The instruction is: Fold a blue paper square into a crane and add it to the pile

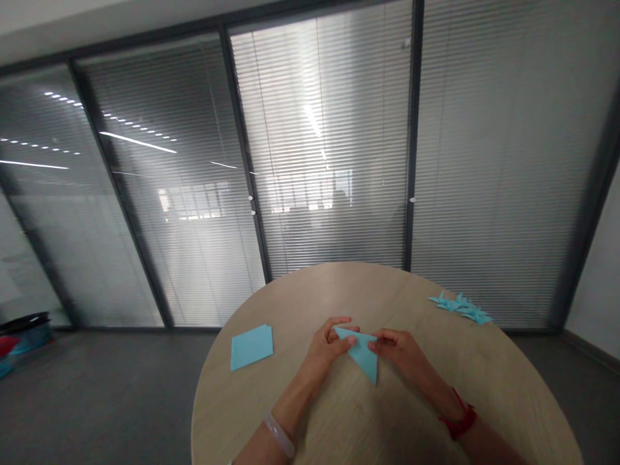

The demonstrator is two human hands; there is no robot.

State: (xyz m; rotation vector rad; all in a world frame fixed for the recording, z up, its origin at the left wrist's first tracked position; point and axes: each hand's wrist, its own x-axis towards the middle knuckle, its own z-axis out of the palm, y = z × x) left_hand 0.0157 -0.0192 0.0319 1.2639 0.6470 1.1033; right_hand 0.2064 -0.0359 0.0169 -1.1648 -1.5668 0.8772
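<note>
A light-blue sheet of paper folded into a triangle (364, 356) is held between my hands above the middle of the table, one point hanging down toward me. My left hand (329, 341) pinches its upper left part, thumb in front and fingers behind. At the upper right corner, my right hand (394, 349) grips the paper between thumb and fingers. A stack of light-blue square paper (252, 349) lies to the left of my left hand. Toward the table's right edge sits a pile of folded light-blue paper pieces (461, 306) with pointed tips.
The round wooden table (339, 284) has its far edge close to a glass partition with blinds (329, 142). Down on the floor at the far left stands a dark-rimmed bin (30, 332), with something red beside it.
</note>
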